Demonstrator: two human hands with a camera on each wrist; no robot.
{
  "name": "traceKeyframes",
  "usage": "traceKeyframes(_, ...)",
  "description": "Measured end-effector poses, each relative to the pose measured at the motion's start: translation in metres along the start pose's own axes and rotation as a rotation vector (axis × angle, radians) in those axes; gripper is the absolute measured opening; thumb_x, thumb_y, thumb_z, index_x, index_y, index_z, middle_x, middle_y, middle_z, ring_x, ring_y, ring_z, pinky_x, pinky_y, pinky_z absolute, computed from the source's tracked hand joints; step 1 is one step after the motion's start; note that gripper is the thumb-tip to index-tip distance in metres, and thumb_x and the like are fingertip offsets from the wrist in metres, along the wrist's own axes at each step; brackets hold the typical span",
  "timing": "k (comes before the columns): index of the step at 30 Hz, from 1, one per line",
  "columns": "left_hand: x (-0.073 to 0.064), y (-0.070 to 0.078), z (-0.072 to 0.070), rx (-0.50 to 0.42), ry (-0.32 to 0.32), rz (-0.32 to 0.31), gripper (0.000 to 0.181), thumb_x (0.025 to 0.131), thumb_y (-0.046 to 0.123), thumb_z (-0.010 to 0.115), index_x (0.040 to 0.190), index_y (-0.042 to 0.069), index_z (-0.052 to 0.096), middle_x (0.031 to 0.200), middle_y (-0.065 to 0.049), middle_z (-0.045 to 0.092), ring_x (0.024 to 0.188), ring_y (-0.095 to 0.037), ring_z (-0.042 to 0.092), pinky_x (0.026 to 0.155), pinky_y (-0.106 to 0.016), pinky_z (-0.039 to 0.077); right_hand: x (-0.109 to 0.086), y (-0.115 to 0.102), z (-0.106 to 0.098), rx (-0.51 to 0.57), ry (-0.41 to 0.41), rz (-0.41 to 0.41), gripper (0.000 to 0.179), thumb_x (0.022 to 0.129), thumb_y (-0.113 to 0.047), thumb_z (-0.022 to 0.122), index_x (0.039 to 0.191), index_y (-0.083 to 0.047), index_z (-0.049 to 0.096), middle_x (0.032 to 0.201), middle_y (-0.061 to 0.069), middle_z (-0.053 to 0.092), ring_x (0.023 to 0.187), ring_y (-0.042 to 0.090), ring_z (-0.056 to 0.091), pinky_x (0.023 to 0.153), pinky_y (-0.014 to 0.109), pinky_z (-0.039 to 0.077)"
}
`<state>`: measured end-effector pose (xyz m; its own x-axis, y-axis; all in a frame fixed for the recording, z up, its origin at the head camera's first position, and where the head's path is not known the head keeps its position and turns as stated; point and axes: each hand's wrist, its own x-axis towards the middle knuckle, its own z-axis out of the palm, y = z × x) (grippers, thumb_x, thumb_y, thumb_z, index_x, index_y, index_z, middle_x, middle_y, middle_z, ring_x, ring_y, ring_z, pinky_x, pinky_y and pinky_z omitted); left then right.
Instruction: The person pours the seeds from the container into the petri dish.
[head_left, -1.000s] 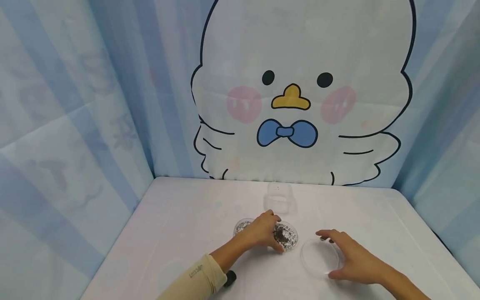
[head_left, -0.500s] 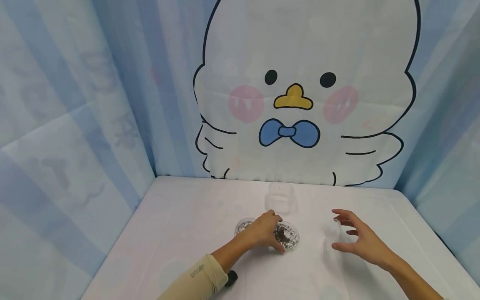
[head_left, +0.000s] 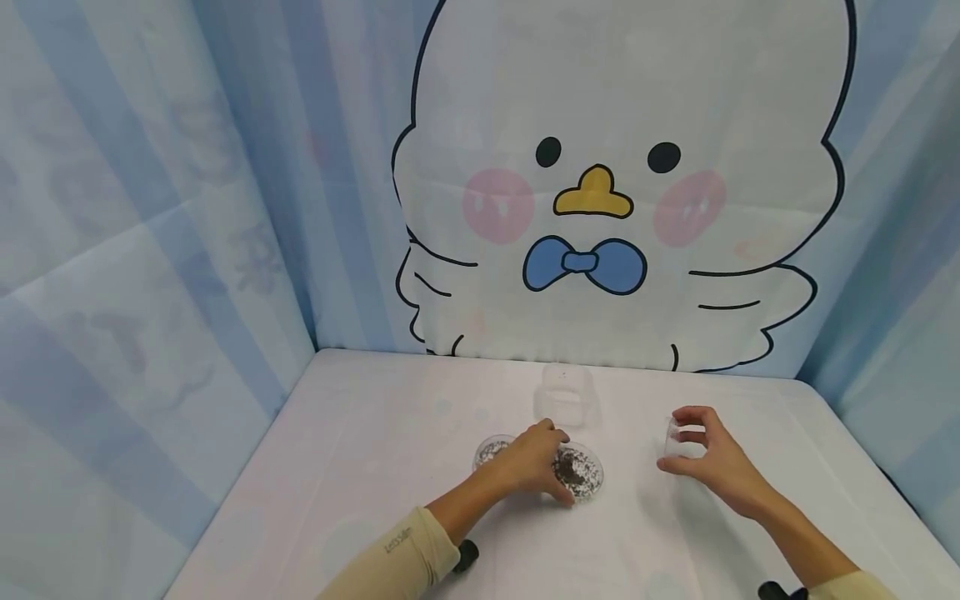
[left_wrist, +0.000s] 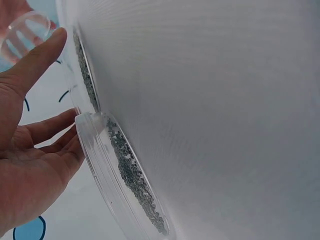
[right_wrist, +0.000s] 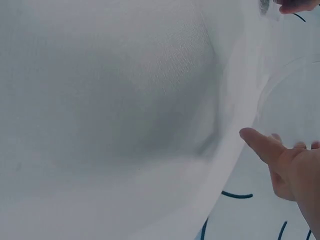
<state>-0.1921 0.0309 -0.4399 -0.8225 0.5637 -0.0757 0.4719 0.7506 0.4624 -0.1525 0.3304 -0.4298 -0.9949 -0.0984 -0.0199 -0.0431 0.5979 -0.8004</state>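
Observation:
My left hand (head_left: pixel 528 460) spans a shallow clear round dish (head_left: pixel 582 473) of dark granules. Its thumb is at the near edge and its fingers at the far edge. A second such dish (head_left: pixel 491 448) sits to the left, partly hidden behind that hand; in the left wrist view this second dish (left_wrist: pixel 131 182) lies nearer the camera. Raised above the table on the right, my right hand (head_left: pixel 722 460) pinches a clear round lid (head_left: pixel 671 437) between thumb and fingers. The lid stands roughly on edge; the right wrist view shows its faint rim (right_wrist: pixel 265 90).
A clear plastic container (head_left: pixel 566 398) stands at the back of the white table (head_left: pixel 360 467), behind the dishes. A patterned curtain (head_left: pixel 360 167) rises along the back edge. Black wrist gear (head_left: pixel 467 556) shows by the left sleeve.
My right hand has lifted the lid from near the table, moved it up and right away from the dishes, and tipped it on edge. The left hand stays at its dish.

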Motion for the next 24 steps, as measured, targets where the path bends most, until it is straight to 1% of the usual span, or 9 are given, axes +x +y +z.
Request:
traceKeyframes(2, 0.0, 0.001, 0.0, -0.001, 0.003, -0.008, 0.087, 0.066, 0.039, 0.1, 0.139, 0.007, 0.064, 0.127, -0.005, 0.061, 0.115, -0.017, 0.062, 0.099, -0.027, 0.054, 0.003, -0.001, 0.003, -0.008, 0.001, -0.024, 0.081, 0.089, -0.018, 0.083, 0.149, 0.0, 0.031, 0.149, 0.022, 0.042, 0.134, 0.043, 0.048, 0.095, 0.042, 0.058)
traceKeyframes(6, 0.0, 0.002, 0.0, -0.003, 0.007, -0.021, 0.087, 0.066, 0.039, 0.101, 0.139, 0.007, 0.064, 0.128, -0.006, 0.061, 0.117, -0.018, 0.062, 0.101, -0.028, 0.054, 0.008, -0.005, 0.01, -0.015, -0.012, -0.064, 0.08, 0.086, -0.016, 0.085, 0.149, 0.0, 0.038, 0.15, 0.021, 0.045, 0.135, 0.043, 0.049, 0.103, 0.05, 0.055)
traceKeyframes(8, 0.001, 0.001, 0.0, -0.001, 0.009, -0.025, 0.088, 0.066, 0.04, 0.101, 0.139, 0.008, 0.064, 0.129, -0.006, 0.061, 0.119, -0.019, 0.062, 0.102, -0.029, 0.054, 0.01, -0.008, 0.015, -0.018, -0.02, -0.072, 0.08, 0.084, -0.017, 0.086, 0.148, -0.001, 0.041, 0.151, 0.021, 0.046, 0.135, 0.044, 0.05, 0.102, 0.054, 0.054)
traceKeyframes(11, 0.002, -0.001, 0.001, 0.007, 0.011, -0.035, 0.089, 0.066, 0.041, 0.1, 0.14, 0.008, 0.063, 0.131, -0.006, 0.06, 0.12, -0.019, 0.061, 0.103, -0.029, 0.053, 0.013, -0.013, 0.024, -0.034, -0.036, -0.088, 0.079, 0.082, -0.018, 0.088, 0.147, -0.003, 0.045, 0.151, 0.02, 0.047, 0.134, 0.045, 0.051, 0.102, 0.057, 0.054)
traceKeyframes(12, 0.001, -0.002, 0.002, 0.009, 0.012, -0.039, 0.09, 0.066, 0.041, 0.1, 0.141, 0.009, 0.063, 0.132, -0.006, 0.06, 0.121, -0.019, 0.061, 0.104, -0.029, 0.053, 0.014, -0.015, 0.028, -0.039, -0.042, -0.096, 0.079, 0.082, -0.018, 0.088, 0.147, -0.004, 0.046, 0.151, 0.02, 0.048, 0.134, 0.044, 0.051, 0.104, 0.058, 0.052)
traceKeyframes(15, 0.0, -0.005, 0.001, 0.001, 0.012, -0.05, 0.093, 0.066, 0.041, 0.1, 0.144, 0.011, 0.06, 0.134, -0.006, 0.059, 0.122, -0.019, 0.061, 0.104, -0.031, 0.053, 0.017, -0.02, 0.04, -0.068, -0.052, -0.135, 0.079, 0.079, -0.019, 0.091, 0.145, -0.005, 0.051, 0.148, 0.018, 0.051, 0.132, 0.043, 0.052, 0.105, 0.061, 0.051)
traceKeyframes(19, -0.003, -0.008, 0.001, -0.008, 0.019, -0.034, 0.1, 0.066, 0.043, 0.1, 0.15, 0.015, 0.054, 0.134, -0.006, 0.058, 0.121, -0.018, 0.06, 0.104, -0.032, 0.054, 0.019, -0.023, 0.056, -0.115, -0.058, -0.22, 0.076, 0.076, -0.02, 0.093, 0.141, -0.005, 0.057, 0.14, 0.015, 0.056, 0.128, 0.042, 0.056, 0.101, 0.061, 0.053)
traceKeyframes(21, -0.005, -0.011, 0.0, 0.005, 0.031, -0.011, 0.102, 0.066, 0.045, 0.099, 0.152, 0.016, 0.052, 0.135, -0.005, 0.058, 0.122, -0.018, 0.06, 0.103, -0.033, 0.053, 0.02, -0.025, 0.063, -0.128, -0.063, -0.272, 0.074, 0.075, -0.02, 0.093, 0.139, -0.004, 0.06, 0.137, 0.014, 0.057, 0.126, 0.043, 0.056, 0.098, 0.062, 0.055)
traceKeyframes(24, -0.007, -0.017, -0.001, 0.047, 0.053, 0.017, 0.104, 0.068, 0.05, 0.097, 0.154, 0.019, 0.049, 0.137, -0.004, 0.057, 0.124, -0.019, 0.058, 0.103, -0.034, 0.053, 0.021, -0.027, 0.072, -0.144, -0.076, -0.327, 0.073, 0.075, -0.022, 0.094, 0.138, -0.005, 0.062, 0.134, 0.012, 0.059, 0.125, 0.044, 0.057, 0.096, 0.062, 0.056)
